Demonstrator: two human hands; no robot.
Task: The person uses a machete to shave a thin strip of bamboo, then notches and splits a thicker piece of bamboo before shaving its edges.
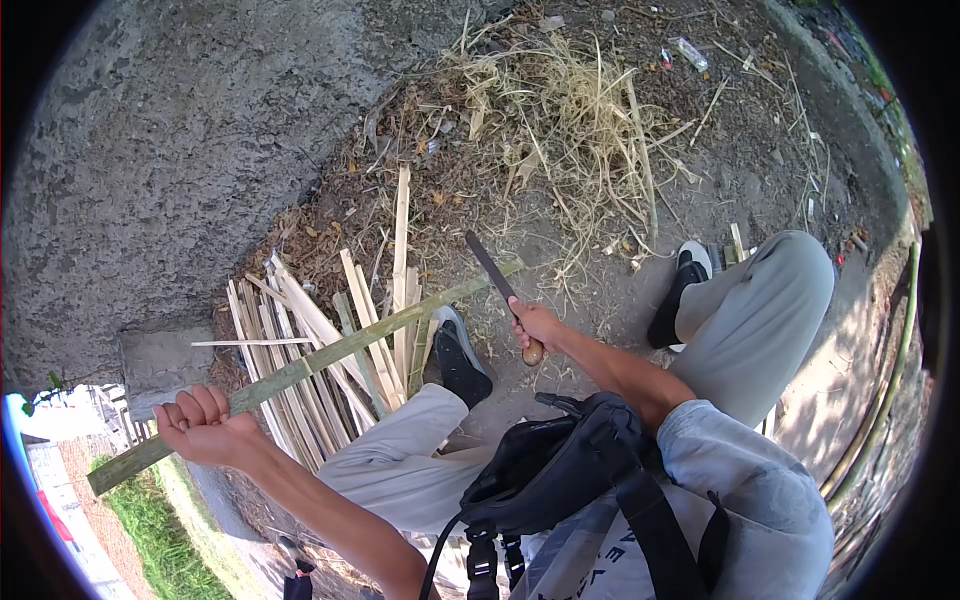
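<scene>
My left hand [205,428] is closed around a long, greenish bamboo strip [375,330], near its lower left end. The strip slants up to the right across the view. In my right hand [535,325] is a knife with a long dark blade [487,262] and a rounded wooden handle, whose end shows below my fist. The blade points up and left, and it overlaps the strip close to the strip's far end. Beneath the strip, many pale split bamboo pieces [290,375] lie in a pile beside my left shoe [458,355].
A heap of thin bamboo shavings [570,120] covers the dirt ahead. The rough concrete wall [200,150] rises at the left. My right shoe [682,290] is on the ground at the right. Long bamboo poles [885,400] lie along the right edge. A black bag [560,465] hangs at my front.
</scene>
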